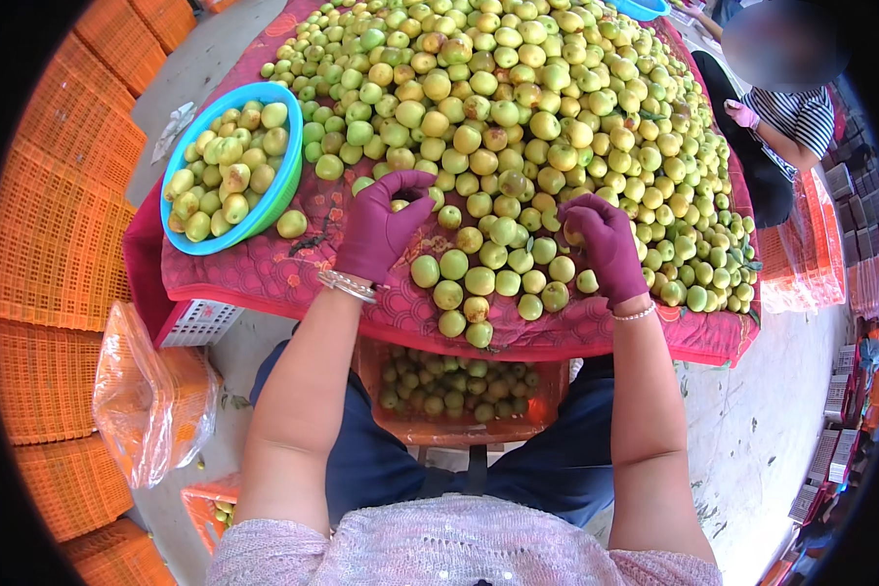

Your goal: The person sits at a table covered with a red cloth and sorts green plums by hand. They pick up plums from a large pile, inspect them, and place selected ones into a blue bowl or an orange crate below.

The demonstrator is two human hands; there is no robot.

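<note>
A large heap of yellow-green jujubes (483,110), some with brown patches, covers the red patterned quilted cloth (315,256) on the table. My left hand (388,220), in a thin purple glove, hovers over the heap's near edge. Its thumb and forefinger are curled but apart, and fruit shows through the gap. My right hand (604,245), gloved alike, has its fingers bent around a jujube (573,234), partly hidden by them. Between my hands several loose jujubes (480,280) spread towards the table's front edge.
At the left, a blue-rimmed green basket (291,183) of jujubes leans on the table. Below the front edge, an orange crate (469,434) of jujubes sits between my legs. Orange crates (66,220) are stacked at left. Another person (791,117) sits at the right.
</note>
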